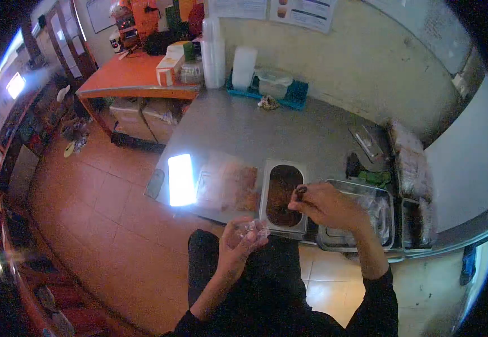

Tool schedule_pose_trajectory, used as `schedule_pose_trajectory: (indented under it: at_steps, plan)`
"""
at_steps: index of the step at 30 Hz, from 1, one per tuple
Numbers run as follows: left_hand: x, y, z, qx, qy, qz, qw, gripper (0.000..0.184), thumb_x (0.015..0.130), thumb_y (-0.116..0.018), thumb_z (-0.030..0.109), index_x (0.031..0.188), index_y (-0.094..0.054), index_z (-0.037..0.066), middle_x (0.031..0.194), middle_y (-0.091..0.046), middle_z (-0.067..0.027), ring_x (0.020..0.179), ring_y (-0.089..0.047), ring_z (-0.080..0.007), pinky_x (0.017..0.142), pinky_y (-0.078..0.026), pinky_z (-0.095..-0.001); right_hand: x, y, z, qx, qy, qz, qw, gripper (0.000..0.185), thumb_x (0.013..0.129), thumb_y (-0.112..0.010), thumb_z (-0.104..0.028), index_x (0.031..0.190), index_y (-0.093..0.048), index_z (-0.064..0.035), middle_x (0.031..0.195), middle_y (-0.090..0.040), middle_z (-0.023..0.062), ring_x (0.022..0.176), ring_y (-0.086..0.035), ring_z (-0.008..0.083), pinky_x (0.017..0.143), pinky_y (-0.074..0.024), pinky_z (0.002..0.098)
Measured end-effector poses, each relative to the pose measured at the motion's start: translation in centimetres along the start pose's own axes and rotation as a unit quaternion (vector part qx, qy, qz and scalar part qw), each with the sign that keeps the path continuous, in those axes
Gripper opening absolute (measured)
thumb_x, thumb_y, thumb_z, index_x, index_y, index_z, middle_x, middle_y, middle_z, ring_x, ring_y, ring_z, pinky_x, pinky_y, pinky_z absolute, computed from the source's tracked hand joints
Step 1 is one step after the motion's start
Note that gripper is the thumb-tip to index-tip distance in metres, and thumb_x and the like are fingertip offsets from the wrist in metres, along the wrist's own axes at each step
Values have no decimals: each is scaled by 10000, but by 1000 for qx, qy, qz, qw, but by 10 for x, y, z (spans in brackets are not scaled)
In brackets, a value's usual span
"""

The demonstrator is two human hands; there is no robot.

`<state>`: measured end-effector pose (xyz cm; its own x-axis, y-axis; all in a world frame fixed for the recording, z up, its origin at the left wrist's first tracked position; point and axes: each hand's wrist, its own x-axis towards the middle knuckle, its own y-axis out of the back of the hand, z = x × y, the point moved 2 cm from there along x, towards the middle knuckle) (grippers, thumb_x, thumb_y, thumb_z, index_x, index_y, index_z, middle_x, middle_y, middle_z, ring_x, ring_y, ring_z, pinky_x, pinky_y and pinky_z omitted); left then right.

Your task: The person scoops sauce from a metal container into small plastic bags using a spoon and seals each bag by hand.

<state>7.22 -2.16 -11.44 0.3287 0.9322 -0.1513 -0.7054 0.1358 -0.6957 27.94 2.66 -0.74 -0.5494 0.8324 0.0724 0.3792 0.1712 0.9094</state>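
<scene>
My left hand (237, 250) is closed around a small clear plastic cup (253, 229) in front of the table edge. To its right, my right hand (328, 205) reaches over a rectangular metal pan (266, 216). The pan holds a dark reddish-brown food or sauce (283, 185). My right thumb and fingers are pinched together on a small dark thing (300, 191); its kind is too unclear to name. Under my right wrist, a metal tray (388, 238) holds clear plastic items, partly hidden by the forearm.
Left of the pan lies a clear plastic bag with reddish contents (233, 185), beside a brightly glowing screen (181, 180). Stacked clear cups (212, 53) and a teal tray (294, 98) stand at the back. Packed bags (410, 163) line the right; an orange table (137, 76) stands left.
</scene>
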Motion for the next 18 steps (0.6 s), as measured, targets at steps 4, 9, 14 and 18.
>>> schedule_pose_trajectory:
  at_steps: [4, 9, 14, 18]
  plan:
    - [2, 0, -4, -6, -8, 4, 1000, 376, 832, -623, 163, 1138, -436, 51, 1095, -549, -148, 987, -575, -266, 844, -496, -398, -13, -3, 1, 181, -40, 67, 980, 296, 889, -513, -257, 765, -593, 0, 658, -581, 111, 569, -576, 252, 534, -461, 355]
    - [3, 0, 1, -3, -2, 0, 1000, 371, 832, -622, 149, 1136, -436, 47, 1103, -555, -158, 972, -582, -264, 844, -497, -393, -35, -33, 36, 348, -195, 209, 893, 278, 903, -505, -246, 812, -620, -10, 655, -616, 65, 529, -562, 111, 480, -449, 268]
    - [5, 1, 6, 21, -11, 5, 1000, 373, 826, -630, 144, 1134, -442, 46, 1108, -556, -156, 971, -583, -250, 833, -501, -382, -53, -49, 45, 505, -302, 424, 688, 277, 883, -554, -279, 794, -620, -25, 616, -586, 39, 493, -514, 93, 465, -401, 208]
    - [9, 8, 12, 70, -30, 18, 997, 428, 817, -645, 209, 1158, -421, 83, 1087, -542, -134, 1007, -556, -287, 848, -491, -395, -69, -64, 56, 541, -329, 469, 616, 269, 875, -566, -282, 798, -624, -31, 617, -587, 35, 497, -515, 101, 468, -398, 208]
